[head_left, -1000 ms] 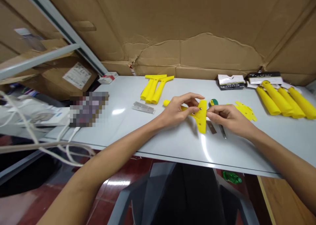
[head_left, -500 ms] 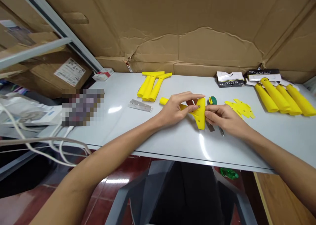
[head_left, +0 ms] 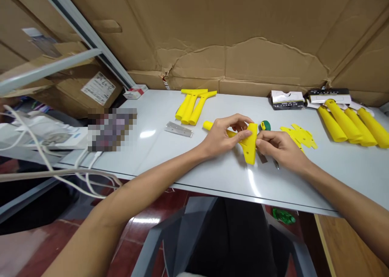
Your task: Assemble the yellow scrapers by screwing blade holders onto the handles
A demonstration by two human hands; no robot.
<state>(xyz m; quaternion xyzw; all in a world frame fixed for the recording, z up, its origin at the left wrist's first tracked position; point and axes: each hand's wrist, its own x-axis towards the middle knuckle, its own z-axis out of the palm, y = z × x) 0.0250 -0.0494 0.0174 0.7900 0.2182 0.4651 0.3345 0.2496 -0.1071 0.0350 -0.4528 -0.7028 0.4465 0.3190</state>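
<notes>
Gripping hand: left hand (head_left: 223, 133), closed round one yellow T-shaped scraper handle (head_left: 251, 149) over the white table (head_left: 212, 173); its thumb now covers the spot where a screw showed earlier.
Right hand: right hand (head_left: 279, 146), fingertips together at the head's edge; can't tell whether they hold anything.
Beside it: one green-topped screwdriver (head_left: 265, 125), a dark blade (head_left: 263, 159), overlapping yellow plates (head_left: 299, 136).
Farther out: three spare handles (head_left: 194, 106) leftward, four yellow grips (head_left: 352, 126) rightward.
Print: carton label (head_left: 99, 88), unreadable from here.
</notes>
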